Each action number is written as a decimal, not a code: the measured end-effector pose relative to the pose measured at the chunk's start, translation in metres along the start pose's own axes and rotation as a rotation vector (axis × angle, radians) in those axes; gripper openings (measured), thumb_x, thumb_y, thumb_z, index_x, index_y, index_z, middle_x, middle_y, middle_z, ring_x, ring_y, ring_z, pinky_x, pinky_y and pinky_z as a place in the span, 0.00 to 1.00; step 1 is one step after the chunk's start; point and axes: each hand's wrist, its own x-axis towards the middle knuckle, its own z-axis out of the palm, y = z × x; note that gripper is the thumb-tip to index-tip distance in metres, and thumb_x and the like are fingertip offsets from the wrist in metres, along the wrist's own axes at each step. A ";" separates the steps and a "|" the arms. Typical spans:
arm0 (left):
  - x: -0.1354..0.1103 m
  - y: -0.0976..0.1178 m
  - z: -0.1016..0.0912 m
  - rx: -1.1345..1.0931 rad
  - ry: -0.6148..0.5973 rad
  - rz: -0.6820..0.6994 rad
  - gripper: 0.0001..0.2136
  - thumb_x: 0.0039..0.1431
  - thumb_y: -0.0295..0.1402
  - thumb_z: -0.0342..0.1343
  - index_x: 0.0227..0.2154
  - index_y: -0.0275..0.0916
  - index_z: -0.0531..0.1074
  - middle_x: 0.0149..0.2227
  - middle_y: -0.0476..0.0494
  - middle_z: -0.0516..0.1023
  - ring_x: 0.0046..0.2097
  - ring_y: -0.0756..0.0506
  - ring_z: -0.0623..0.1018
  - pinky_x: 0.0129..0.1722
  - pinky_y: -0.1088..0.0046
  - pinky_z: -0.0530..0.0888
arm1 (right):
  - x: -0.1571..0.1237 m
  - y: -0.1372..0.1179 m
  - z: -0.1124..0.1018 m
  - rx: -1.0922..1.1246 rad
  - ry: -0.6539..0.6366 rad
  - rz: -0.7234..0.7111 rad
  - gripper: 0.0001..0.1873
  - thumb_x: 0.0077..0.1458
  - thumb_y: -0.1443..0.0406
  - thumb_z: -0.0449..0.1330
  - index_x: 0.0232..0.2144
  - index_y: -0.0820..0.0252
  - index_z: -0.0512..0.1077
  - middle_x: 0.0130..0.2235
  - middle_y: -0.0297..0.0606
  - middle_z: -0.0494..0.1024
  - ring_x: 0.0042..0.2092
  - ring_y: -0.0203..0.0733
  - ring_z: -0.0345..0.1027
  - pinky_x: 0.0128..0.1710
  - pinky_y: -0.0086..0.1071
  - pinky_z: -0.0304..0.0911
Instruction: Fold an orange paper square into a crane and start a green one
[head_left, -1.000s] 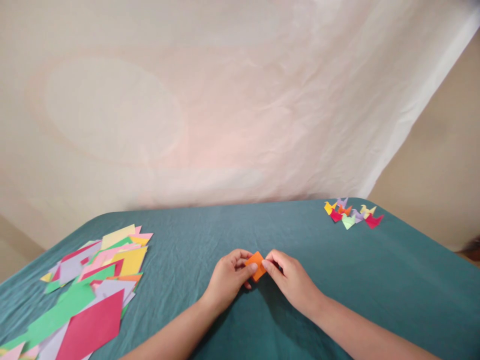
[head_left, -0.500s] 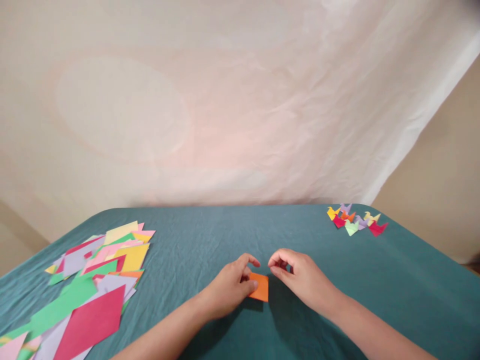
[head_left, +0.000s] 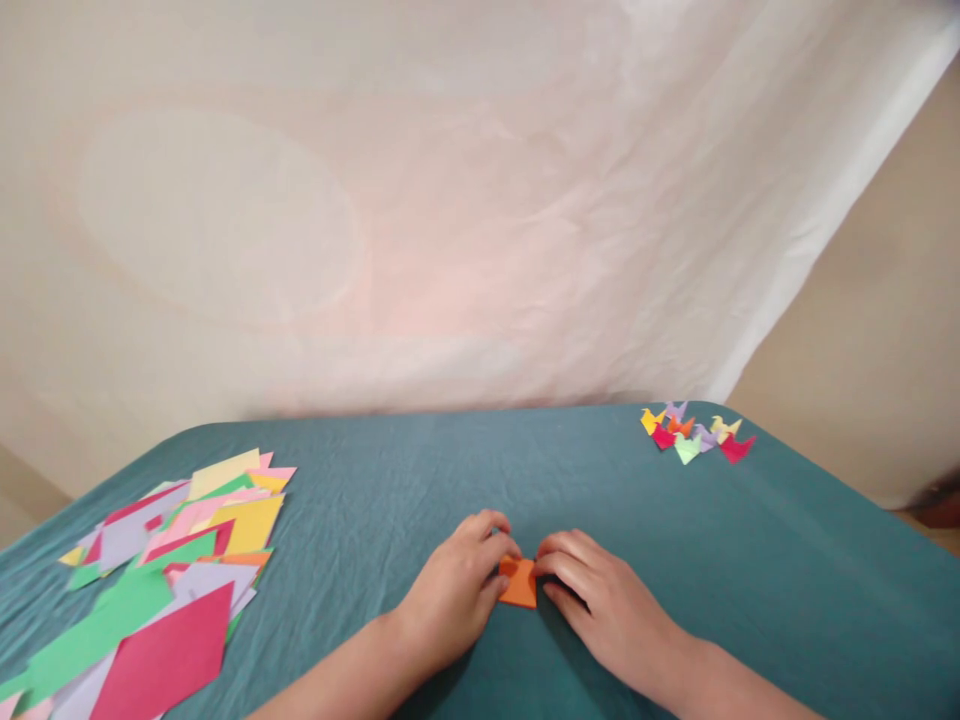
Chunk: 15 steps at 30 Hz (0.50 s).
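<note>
A small folded piece of orange paper [head_left: 519, 584] lies on the green cloth near the front middle of the table. My left hand [head_left: 463, 577] grips its left side, thumb and fingers closed around the edge. From the other side, my right hand [head_left: 592, 590] has its curled fingertips at the paper's right upper edge, fingers close together. Part of the paper's left side is hidden behind my left fingers.
Loose sheets of coloured paper [head_left: 169, 650] are spread in an overlapping pile on the left. Several small folded paper birds [head_left: 688, 447] stand at the back right. The green tablecloth [head_left: 390, 480] reaches back to a pale hanging sheet [head_left: 450, 230].
My right hand has come down to the orange paper's right edge. My left fingers have lowered onto its top edge. The view has shifted slightly to the right.
</note>
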 end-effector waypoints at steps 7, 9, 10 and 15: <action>-0.011 -0.002 -0.007 0.139 -0.090 0.185 0.10 0.61 0.25 0.46 0.36 0.40 0.72 0.38 0.43 0.75 0.42 0.46 0.73 0.44 0.70 0.69 | -0.005 -0.005 -0.002 0.007 0.011 -0.038 0.10 0.56 0.74 0.57 0.37 0.56 0.70 0.40 0.34 0.71 0.42 0.39 0.64 0.42 0.33 0.61; -0.015 -0.004 -0.006 0.143 -0.057 0.227 0.10 0.61 0.26 0.45 0.37 0.40 0.72 0.39 0.42 0.76 0.42 0.45 0.74 0.44 0.69 0.69 | -0.007 -0.006 -0.002 0.002 0.012 -0.046 0.08 0.56 0.74 0.57 0.35 0.57 0.69 0.39 0.34 0.72 0.41 0.40 0.64 0.42 0.33 0.61; -0.016 -0.005 -0.006 0.141 -0.047 0.243 0.11 0.62 0.26 0.45 0.38 0.40 0.72 0.39 0.42 0.76 0.43 0.45 0.74 0.44 0.68 0.69 | -0.007 -0.005 -0.003 -0.005 0.016 -0.049 0.07 0.56 0.74 0.57 0.34 0.58 0.69 0.39 0.34 0.72 0.41 0.40 0.64 0.42 0.34 0.61; -0.018 -0.008 -0.007 0.121 -0.017 0.254 0.11 0.62 0.28 0.45 0.38 0.41 0.73 0.40 0.41 0.76 0.43 0.45 0.74 0.43 0.68 0.69 | -0.004 -0.003 -0.003 -0.069 0.016 -0.105 0.06 0.57 0.70 0.57 0.37 0.57 0.70 0.39 0.36 0.73 0.41 0.41 0.64 0.42 0.34 0.62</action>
